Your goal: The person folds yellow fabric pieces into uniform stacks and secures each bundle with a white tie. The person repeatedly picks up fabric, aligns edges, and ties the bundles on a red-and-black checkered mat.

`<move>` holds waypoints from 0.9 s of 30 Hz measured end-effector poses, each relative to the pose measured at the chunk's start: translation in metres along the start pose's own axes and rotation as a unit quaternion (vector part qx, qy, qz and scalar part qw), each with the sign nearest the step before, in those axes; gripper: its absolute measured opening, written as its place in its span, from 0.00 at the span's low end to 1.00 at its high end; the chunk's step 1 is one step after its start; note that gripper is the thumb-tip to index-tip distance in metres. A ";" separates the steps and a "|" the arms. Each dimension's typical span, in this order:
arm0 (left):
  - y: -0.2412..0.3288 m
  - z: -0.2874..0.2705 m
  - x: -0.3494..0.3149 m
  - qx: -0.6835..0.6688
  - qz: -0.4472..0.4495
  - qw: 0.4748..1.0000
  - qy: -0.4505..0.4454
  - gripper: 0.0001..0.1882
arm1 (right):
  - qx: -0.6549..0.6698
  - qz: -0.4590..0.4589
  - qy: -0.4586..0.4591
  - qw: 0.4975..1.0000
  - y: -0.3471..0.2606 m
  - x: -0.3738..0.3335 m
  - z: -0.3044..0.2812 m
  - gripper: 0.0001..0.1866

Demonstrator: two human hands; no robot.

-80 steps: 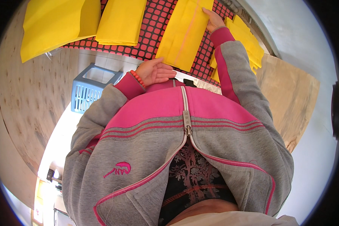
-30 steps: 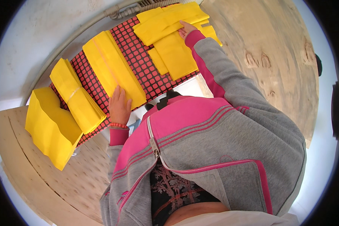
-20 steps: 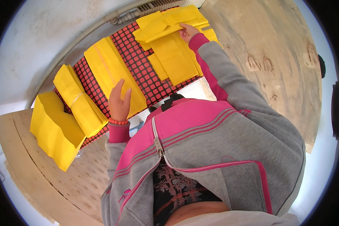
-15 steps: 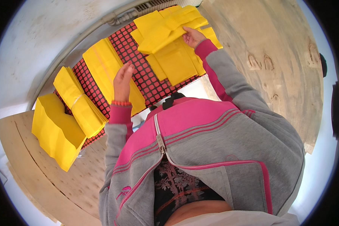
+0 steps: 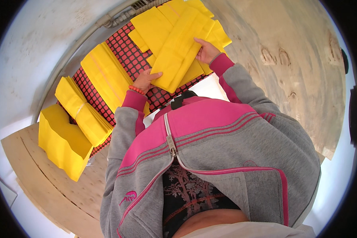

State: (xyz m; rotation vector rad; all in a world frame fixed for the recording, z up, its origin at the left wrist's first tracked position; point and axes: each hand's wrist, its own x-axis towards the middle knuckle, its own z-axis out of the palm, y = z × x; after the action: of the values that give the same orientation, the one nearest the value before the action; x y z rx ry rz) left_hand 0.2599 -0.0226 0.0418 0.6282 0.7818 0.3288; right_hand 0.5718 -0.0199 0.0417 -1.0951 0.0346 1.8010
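Note:
A long folded piece of yellow cloth-like material (image 5: 180, 49) slants toward me across the pile at the far end. My left hand (image 5: 144, 80) pinches its near left corner, thumb on top and fingers underneath. On its right edge, my right hand (image 5: 207, 51) grips between thumb and fingers. Other folded yellow pieces (image 5: 150, 25) lie under and behind it, partly covered. To the left of my left hand rests a neat yellow stack (image 5: 103, 69) with a faint pale line along it.
A red and black patterned cover (image 5: 125, 43) lies under the yellow pieces. Farther left are a yellow bundle tied round its middle (image 5: 81, 109) and a loose yellow sheet (image 5: 61, 139). Wooden boards (image 5: 281, 83) extend on the right. A pipe (image 5: 73, 45) runs along the wall.
My left hand has come down and right, from empty above the cover onto the folded piece's near corner. The piece has swung toward me and lies flatter, with my right hand still on its edge.

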 end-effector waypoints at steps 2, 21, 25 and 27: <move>0.004 0.000 -0.005 0.120 0.037 0.992 0.032 0.24 | 0.000 -0.022 0.034 0.999 -0.009 0.006 0.008 0.16; -0.035 0.007 -0.146 0.182 0.226 0.926 0.243 0.19 | -0.204 -0.125 -0.189 0.952 0.043 0.052 0.178 0.22; -0.053 0.014 -0.179 0.126 0.215 0.913 0.324 0.18 | -0.262 -0.057 -0.222 0.938 0.086 0.060 0.224 0.21; -0.065 0.022 -0.176 0.079 0.242 0.910 0.328 0.17 | -0.289 -0.039 -0.211 0.933 0.096 0.064 0.234 0.21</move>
State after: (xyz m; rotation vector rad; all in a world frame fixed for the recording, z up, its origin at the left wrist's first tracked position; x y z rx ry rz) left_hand 0.1608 -0.1690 0.1093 0.8790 1.3033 0.9740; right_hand 0.3396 0.0868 0.0953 -1.0499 -0.8317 1.9919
